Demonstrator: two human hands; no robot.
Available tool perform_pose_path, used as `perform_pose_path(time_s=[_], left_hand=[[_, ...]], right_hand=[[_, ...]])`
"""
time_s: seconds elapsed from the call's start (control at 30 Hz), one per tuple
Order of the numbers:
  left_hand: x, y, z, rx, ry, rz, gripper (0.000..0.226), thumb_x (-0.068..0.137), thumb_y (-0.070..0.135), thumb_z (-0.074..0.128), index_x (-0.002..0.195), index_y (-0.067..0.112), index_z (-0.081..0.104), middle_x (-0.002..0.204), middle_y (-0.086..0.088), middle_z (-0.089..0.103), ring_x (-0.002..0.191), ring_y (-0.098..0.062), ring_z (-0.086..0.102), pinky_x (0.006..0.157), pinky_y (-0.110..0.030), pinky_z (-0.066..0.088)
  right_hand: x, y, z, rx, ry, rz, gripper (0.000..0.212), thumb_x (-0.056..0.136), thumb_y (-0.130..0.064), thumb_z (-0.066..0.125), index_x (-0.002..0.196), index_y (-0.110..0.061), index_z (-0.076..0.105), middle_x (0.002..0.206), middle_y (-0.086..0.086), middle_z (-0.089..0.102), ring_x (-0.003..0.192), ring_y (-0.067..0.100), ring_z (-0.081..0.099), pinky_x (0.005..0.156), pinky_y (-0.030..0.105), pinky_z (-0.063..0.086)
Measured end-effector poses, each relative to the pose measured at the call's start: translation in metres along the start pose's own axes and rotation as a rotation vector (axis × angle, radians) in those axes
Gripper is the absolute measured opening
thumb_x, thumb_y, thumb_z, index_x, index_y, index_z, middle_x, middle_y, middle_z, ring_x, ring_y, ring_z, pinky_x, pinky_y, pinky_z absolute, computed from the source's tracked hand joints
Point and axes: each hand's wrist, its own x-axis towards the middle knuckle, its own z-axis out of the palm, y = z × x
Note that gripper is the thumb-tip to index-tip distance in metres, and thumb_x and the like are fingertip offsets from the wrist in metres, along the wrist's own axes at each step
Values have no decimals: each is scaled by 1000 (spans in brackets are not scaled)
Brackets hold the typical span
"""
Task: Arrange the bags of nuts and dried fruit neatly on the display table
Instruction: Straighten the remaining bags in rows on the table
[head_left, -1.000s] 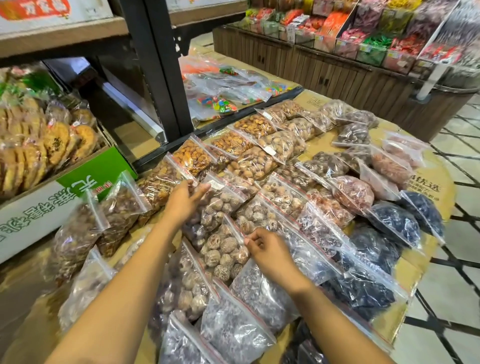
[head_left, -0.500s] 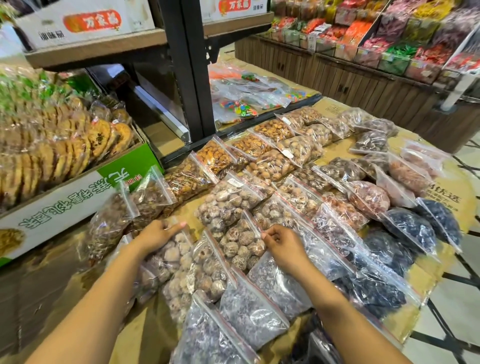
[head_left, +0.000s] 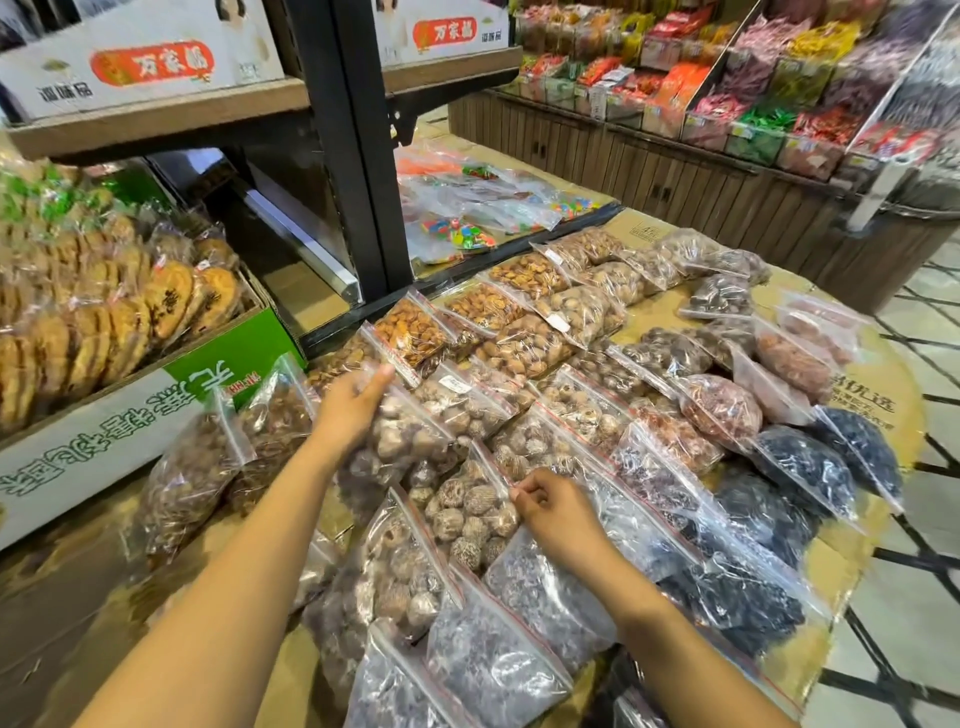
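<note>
Clear zip bags of nuts, dried mushrooms and dried fruit lie in overlapping rows on the cardboard-covered display table (head_left: 860, 366). My left hand (head_left: 349, 415) grips the left side of a bag of pale round pieces (head_left: 415, 441), thumb on top and fingers hidden behind it. My right hand (head_left: 553, 512) has curled fingers pinching the red-lined zip edge of a bag of brown patterned mushrooms (head_left: 467, 512). Bags of dark dried fruit (head_left: 800, 467) fill the right side, and bags of orange-brown nuts (head_left: 415, 332) the far rows.
A green and white carton (head_left: 223, 364) of round biscuits stands at the left. A black shelf post (head_left: 358, 156) rises behind the table, with bags of coloured sweets (head_left: 467, 228) beyond it. A wooden counter (head_left: 727, 208) of packaged snacks runs along the back right. Tiled floor (head_left: 924, 571) lies right.
My left hand has left the bag at the near left and moved up and right onto the bag of pale round pieces. My right hand stays on the zip edge.
</note>
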Motion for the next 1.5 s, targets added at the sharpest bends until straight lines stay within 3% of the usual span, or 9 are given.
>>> perform_pose_path(time_s=[0.07, 0.13, 0.43, 0.63, 0.8, 0.9, 1.1, 1.27, 1.5], left_hand=[[3, -1, 13, 102, -129, -52, 79, 81, 70, 40, 126, 6, 46, 109, -11, 62, 94, -25, 62, 82, -40, 52], [-4, -2, 12, 57, -153, -79, 78, 84, 67, 38, 139, 11, 32, 104, -2, 58, 85, -15, 57, 74, -30, 49], [-95, -70, -81, -161, 144, 95, 68, 72, 72, 56, 124, 30, 46, 120, 5, 57, 108, -4, 54, 97, -30, 43], [-160, -143, -98, 306, -43, -62, 127, 38, 98, 46, 142, 26, 31, 142, 6, 36, 129, -12, 35, 103, -30, 31], [-168, -171, -78, 834, 11, -51, 118, 50, 80, 59, 148, 24, 22, 144, -9, 36, 135, -29, 27, 104, -44, 28], [-154, -172, -84, 731, 5, -87, 108, 48, 66, 64, 144, 32, 28, 133, -3, 43, 124, -26, 35, 98, -42, 33], [-141, -156, -100, -245, 270, 32, 83, 50, 24, 87, 114, 54, 43, 119, 14, 56, 100, -3, 58, 84, -24, 44], [-113, -123, -63, -19, 194, 131, 95, 65, 45, 81, 140, 51, 23, 148, 11, 27, 132, -12, 28, 109, -39, 26], [-98, -148, -47, 232, -12, 158, 89, 68, 83, 44, 141, 58, 0, 158, 4, 13, 143, -23, 13, 115, -50, 16]], right_hand=[[2, -6, -5, 3, -41, -1, 11, 93, -18, 57, 81, -20, 58, 80, 4, 66, 65, 18, 60, 70, 40, 55], [5, -16, -12, -17, -84, -18, 5, 91, -12, 57, 89, -17, 57, 85, 9, 67, 67, 21, 62, 65, 35, 56], [44, -98, 32, -199, -147, -108, 40, 86, -28, 66, 117, -13, 45, 88, 6, 64, 75, 24, 68, 60, 40, 58], [68, -107, 86, -309, -132, -57, 55, 77, -43, 73, 115, -13, 46, 88, 9, 66, 79, 29, 67, 70, 46, 59], [76, -106, 93, -314, -86, -43, 55, 67, -48, 79, 101, -16, 49, 90, 7, 64, 80, 26, 64, 73, 46, 57], [74, -108, 93, -316, -96, -26, 73, 76, -40, 75, 132, -9, 39, 101, -1, 54, 76, 17, 56, 72, 33, 52], [67, -107, 94, -291, -123, -45, 88, 81, -36, 70, 147, -11, 18, 128, 13, 53, 92, 25, 64, 79, 41, 57], [64, -109, 94, -250, -119, -45, 76, 83, -34, 69, 143, -13, 27, 128, 9, 54, 76, 10, 53, 68, 28, 52], [45, -110, 61, -248, -128, -142, 54, 87, -36, 63, 132, -15, 42, 107, 5, 62, 87, 25, 66, 78, 45, 57]])
